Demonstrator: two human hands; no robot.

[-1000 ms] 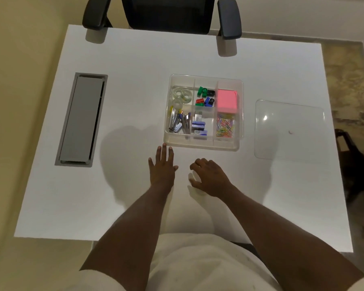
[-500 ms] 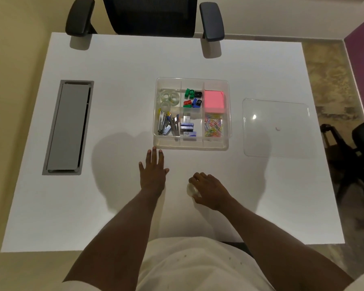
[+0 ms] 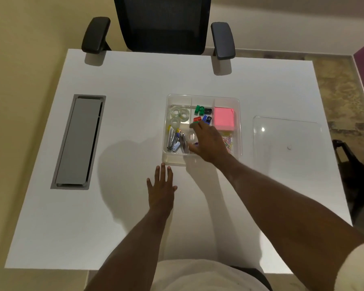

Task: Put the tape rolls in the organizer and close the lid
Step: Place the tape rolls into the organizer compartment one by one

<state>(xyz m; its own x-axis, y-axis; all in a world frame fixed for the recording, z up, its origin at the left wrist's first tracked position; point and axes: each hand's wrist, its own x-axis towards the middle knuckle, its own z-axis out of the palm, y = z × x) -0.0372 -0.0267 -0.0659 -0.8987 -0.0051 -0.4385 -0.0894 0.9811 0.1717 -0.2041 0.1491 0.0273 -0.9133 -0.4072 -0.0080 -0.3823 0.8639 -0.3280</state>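
Head view: right hand is over the clear organizer, fingers curled around a clear tape roll above the middle front compartments, beside the metal clips. Three more tape rolls sit in the back-left compartment. Coloured sharpeners fill the back-middle cell, pink sticky notes the back-right, paper clips front-right. Left hand lies flat and open on the white table, fingertips just short of the organizer's front wall. Clear lid rests apart, to the right.
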